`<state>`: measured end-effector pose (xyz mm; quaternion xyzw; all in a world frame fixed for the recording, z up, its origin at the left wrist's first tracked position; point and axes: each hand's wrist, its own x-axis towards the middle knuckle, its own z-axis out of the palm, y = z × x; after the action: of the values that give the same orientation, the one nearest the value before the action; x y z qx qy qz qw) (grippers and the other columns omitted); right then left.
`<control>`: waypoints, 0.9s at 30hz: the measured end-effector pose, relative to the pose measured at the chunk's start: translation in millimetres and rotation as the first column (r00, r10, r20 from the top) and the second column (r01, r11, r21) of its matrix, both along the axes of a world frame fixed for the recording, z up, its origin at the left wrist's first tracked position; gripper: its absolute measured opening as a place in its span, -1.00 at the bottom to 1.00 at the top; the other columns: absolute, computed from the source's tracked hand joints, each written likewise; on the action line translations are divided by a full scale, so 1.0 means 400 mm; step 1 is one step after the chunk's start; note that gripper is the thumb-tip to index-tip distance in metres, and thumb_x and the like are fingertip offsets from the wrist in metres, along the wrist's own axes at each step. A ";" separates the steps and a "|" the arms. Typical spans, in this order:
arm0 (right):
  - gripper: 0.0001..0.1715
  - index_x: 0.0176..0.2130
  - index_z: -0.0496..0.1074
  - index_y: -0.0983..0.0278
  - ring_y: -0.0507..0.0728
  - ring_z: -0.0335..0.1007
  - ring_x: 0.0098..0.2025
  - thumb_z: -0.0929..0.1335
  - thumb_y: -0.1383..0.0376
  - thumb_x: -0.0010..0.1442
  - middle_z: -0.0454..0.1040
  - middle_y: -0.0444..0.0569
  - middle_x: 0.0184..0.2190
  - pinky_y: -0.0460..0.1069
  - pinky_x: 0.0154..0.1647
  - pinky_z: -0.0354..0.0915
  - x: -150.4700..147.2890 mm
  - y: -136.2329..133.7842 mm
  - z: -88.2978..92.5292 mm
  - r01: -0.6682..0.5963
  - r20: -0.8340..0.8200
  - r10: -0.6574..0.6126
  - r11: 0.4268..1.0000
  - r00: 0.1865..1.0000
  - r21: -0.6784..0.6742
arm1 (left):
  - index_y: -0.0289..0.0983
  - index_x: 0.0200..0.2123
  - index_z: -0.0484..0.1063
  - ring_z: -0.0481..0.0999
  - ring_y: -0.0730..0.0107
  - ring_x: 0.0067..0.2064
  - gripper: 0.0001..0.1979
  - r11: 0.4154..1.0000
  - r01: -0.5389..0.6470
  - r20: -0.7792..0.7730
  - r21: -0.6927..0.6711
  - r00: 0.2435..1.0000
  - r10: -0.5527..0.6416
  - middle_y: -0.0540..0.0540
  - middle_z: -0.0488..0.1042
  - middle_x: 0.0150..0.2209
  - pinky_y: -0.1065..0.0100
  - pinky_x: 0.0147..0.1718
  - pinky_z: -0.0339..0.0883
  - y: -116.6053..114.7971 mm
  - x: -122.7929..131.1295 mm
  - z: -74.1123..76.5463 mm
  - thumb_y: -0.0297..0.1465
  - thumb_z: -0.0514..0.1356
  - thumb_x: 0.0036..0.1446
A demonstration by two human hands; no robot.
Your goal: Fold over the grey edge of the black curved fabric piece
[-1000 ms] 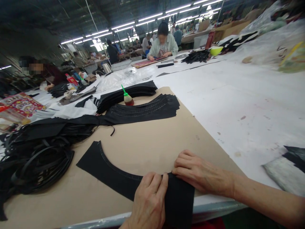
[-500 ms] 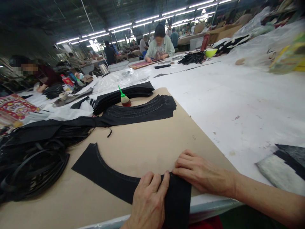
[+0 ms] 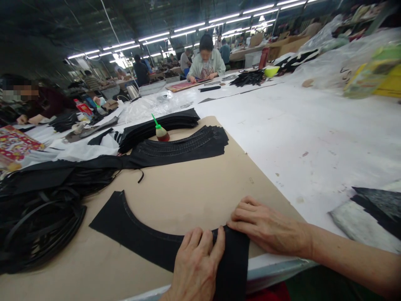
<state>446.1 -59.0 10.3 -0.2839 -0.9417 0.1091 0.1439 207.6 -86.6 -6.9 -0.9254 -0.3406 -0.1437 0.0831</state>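
Observation:
A curved black piece (image 3: 150,240) lies on brown paper (image 3: 188,192) at the table's front edge, its right end hanging over. My left hand (image 3: 199,261) presses on the piece with its fingers close together at the inner curved edge. Just to the right, my right hand (image 3: 260,225) is closed, its fingertips pinching the same edge. The two hands' fingertips nearly meet there. A narrow folded or stitched band runs along the curve left of my hands. My palms' undersides are hidden.
Behind the piece are stacked curved black pieces (image 3: 181,146) and a glue bottle (image 3: 162,133) with a green nozzle. Black strips (image 3: 40,225) are heaped at left. A dark and grey scrap (image 3: 369,217) lies at right. A person (image 3: 206,62) works across the table.
The view has shifted slightly, so the table items appear a little further left. Both hands stay at the same edge of the black piece, with hardly any movement.

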 end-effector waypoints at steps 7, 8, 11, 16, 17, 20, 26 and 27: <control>-0.55 0.03 0.36 0.32 0.16 0.26 -0.17 0.14 0.50 0.20 0.41 0.07 -0.20 0.10 -0.08 0.17 0.028 -0.027 0.003 0.089 -0.050 -0.091 0.995 0.995 -0.046 | -0.33 0.14 0.29 0.33 0.21 -0.28 -0.52 0.999 0.008 -0.020 0.047 1.000 -0.007 -0.14 0.35 -0.27 0.20 -0.27 0.31 -0.001 0.003 -0.007 -0.61 -0.05 0.14; -0.52 0.04 0.36 0.31 0.15 0.26 -0.16 0.14 0.51 0.19 0.40 0.07 -0.18 0.10 -0.08 0.17 0.031 -0.030 0.002 0.127 -0.081 -0.132 0.990 0.988 -0.062 | -0.33 0.14 0.29 0.33 0.21 -0.26 -0.52 0.999 0.006 -0.021 0.051 1.000 -0.005 -0.14 0.34 -0.26 0.20 -0.26 0.31 -0.002 0.003 -0.008 -0.60 -0.05 0.15; -0.49 0.05 0.35 0.29 0.15 0.26 -0.11 0.13 0.53 0.17 0.39 0.07 -0.14 0.08 -0.05 0.18 0.031 -0.038 0.004 0.225 -0.145 -0.240 0.967 0.960 -0.117 | -0.31 0.13 0.30 0.32 0.21 -0.26 -0.52 0.998 -0.004 -0.022 0.058 1.000 0.006 -0.13 0.34 -0.27 0.20 -0.24 0.30 -0.007 0.004 -0.012 -0.60 -0.05 0.15; -0.46 0.05 0.35 0.26 0.17 0.25 -0.11 0.15 0.53 0.13 0.39 0.04 -0.12 0.12 -0.02 0.16 -0.013 -0.056 0.010 0.255 -0.120 -0.272 0.957 0.955 -0.137 | -0.29 0.14 0.29 0.31 0.18 -0.22 -0.50 0.998 -0.040 -0.003 0.058 0.999 0.040 -0.14 0.32 -0.26 0.18 -0.19 0.28 -0.012 0.007 -0.026 -0.60 -0.05 0.13; -0.45 0.05 0.35 0.26 0.17 0.25 -0.10 0.15 0.54 0.11 0.40 0.04 -0.12 0.13 -0.01 0.15 -0.024 -0.063 0.009 0.268 -0.105 -0.282 0.955 0.954 -0.128 | -0.29 0.14 0.29 0.31 0.18 -0.22 -0.50 0.998 -0.040 0.004 0.058 0.999 0.039 -0.14 0.32 -0.26 0.18 -0.18 0.28 -0.013 0.007 -0.029 -0.60 -0.05 0.13; -0.42 0.06 0.36 0.24 0.17 0.27 -0.10 0.17 0.55 0.09 0.42 0.02 -0.12 0.14 0.03 0.14 -0.043 -0.083 -0.003 0.317 -0.057 -0.321 0.946 0.945 -0.064 | -0.30 0.14 0.29 0.30 0.19 -0.23 -0.51 0.998 -0.034 0.017 0.054 0.999 0.033 -0.14 0.32 -0.26 0.17 -0.19 0.27 -0.012 0.006 -0.034 -0.58 -0.04 0.14; -0.31 0.13 0.32 0.25 0.16 0.30 0.00 0.15 0.59 0.04 0.42 0.02 -0.03 0.15 0.08 0.11 -0.003 -0.103 -0.025 0.319 -0.004 -0.322 0.935 0.947 0.155 | -0.32 0.15 0.28 0.30 0.20 -0.24 -0.55 1.000 -0.015 0.031 0.021 0.999 0.015 -0.14 0.35 -0.26 0.18 -0.20 0.27 -0.009 0.003 -0.025 -0.51 -0.02 0.19; -0.31 0.12 0.32 0.25 0.16 0.30 0.00 0.15 0.59 0.04 0.43 0.03 -0.02 0.14 0.08 0.12 0.003 -0.103 -0.024 0.339 -0.020 -0.341 0.923 0.940 0.185 | -0.33 0.15 0.29 0.31 0.20 -0.24 -0.57 1.000 -0.007 0.034 0.019 0.999 0.007 -0.14 0.36 -0.26 0.18 -0.21 0.27 -0.007 0.003 -0.021 -0.50 -0.02 0.21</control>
<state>447.2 -100.4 0.7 -0.4288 -0.8851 -0.0074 0.1807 208.7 -89.4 -15.1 -0.9208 -0.3439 -0.1625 0.0867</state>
